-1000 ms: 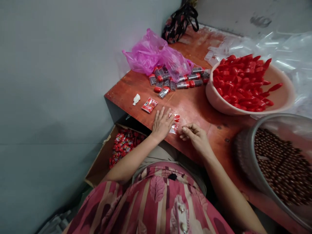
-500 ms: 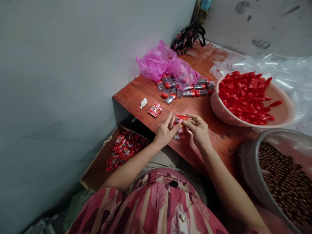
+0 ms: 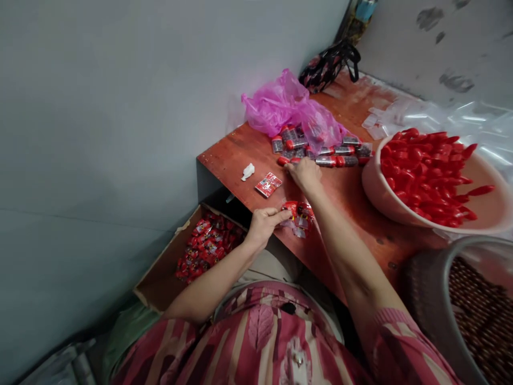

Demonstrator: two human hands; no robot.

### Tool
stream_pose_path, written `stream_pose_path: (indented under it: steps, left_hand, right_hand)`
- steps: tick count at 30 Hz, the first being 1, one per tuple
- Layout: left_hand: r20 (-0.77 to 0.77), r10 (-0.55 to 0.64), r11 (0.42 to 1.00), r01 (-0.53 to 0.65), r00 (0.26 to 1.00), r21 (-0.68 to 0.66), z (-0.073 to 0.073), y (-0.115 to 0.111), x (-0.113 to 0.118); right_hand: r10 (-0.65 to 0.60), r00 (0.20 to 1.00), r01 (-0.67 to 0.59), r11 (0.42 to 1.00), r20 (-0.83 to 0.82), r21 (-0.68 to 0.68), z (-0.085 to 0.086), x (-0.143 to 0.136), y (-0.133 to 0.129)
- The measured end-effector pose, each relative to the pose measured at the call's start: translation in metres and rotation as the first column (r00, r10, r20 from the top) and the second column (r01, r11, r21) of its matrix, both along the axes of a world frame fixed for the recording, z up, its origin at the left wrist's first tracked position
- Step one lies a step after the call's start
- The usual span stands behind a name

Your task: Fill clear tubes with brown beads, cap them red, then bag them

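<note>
My left hand (image 3: 264, 227) pinches a red printed plastic packet (image 3: 294, 208) between thumb and fingers at the table's front edge. Clear wrap (image 3: 300, 231) shows at the packet's lower side. Farther back, my right hand (image 3: 305, 174) has its fingers closed over a small clear bottle with a red cap (image 3: 282, 160); the hand hides most of that bottle. More red-capped bottles with dark contents (image 3: 325, 161) lie in a pile just behind it. Left of my right hand, a flat stack of red printed packets (image 3: 268, 184) rests on the table.
A pink plastic bag (image 3: 276, 104) partly covers the bottles. On the right stand a pink bowl (image 3: 372, 182) of red plastic pieces and a grey tub (image 3: 425, 283) of brown beads. An open carton (image 3: 160, 272) of filled red packets sits below, left. White scrap (image 3: 248, 171) lies nearby.
My right hand has left the packet and moved back to the bottles, closing over one. My left hand keeps the packet, now lower. The view has shifted slightly left.
</note>
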State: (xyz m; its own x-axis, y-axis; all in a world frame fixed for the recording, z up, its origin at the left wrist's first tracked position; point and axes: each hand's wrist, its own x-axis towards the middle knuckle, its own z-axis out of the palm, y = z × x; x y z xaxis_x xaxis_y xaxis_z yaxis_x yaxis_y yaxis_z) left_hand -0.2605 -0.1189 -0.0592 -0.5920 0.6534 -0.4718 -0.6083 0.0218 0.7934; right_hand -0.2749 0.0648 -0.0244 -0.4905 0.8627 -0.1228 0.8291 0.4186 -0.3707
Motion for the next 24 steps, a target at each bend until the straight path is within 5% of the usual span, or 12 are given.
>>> stream_pose_path:
  steps: [3, 6, 11, 14, 17, 24]
  left_hand:
    - [0.102, 0.049, 0.998, -0.052, 0.994, 0.025, 0.006, 0.002, -0.005]
    - [0.261, 0.11, 0.989, -0.133, 0.959, 0.072, 0.009, 0.005, -0.012]
    - [0.425, 0.126, 0.964, -0.212, 0.896, 0.161, 0.009, 0.017, -0.011]
    - [0.456, 0.135, 0.96, -0.231, 0.879, 0.16, 0.009, 0.027, -0.004]
    - [0.443, 0.119, 0.962, -0.213, 0.889, 0.169, 0.012, 0.036, 0.006]
    - [0.361, 0.042, 0.963, -0.134, 0.931, 0.235, 0.021, 0.042, 0.028]
  right_hand:
    - [0.026, 0.997, -0.029, 0.999, -0.069, -0.041, -0.011, -0.002, 0.008]
    - [0.058, 0.968, -0.09, 0.989, -0.243, -0.121, -0.016, 0.025, 0.007]
    - [-0.091, 0.745, -0.248, 0.882, -0.661, -0.4, -0.005, 0.109, -0.04]
    - [-0.088, 0.715, -0.333, 0.829, -0.694, -0.448, -0.005, 0.149, -0.08]
    - [-0.1, 0.729, -0.3, 0.843, -0.678, -0.447, -0.014, 0.166, -0.104]
    - [-0.205, 0.679, -0.226, 0.855, -0.705, -0.466, -0.022, 0.17, -0.105]
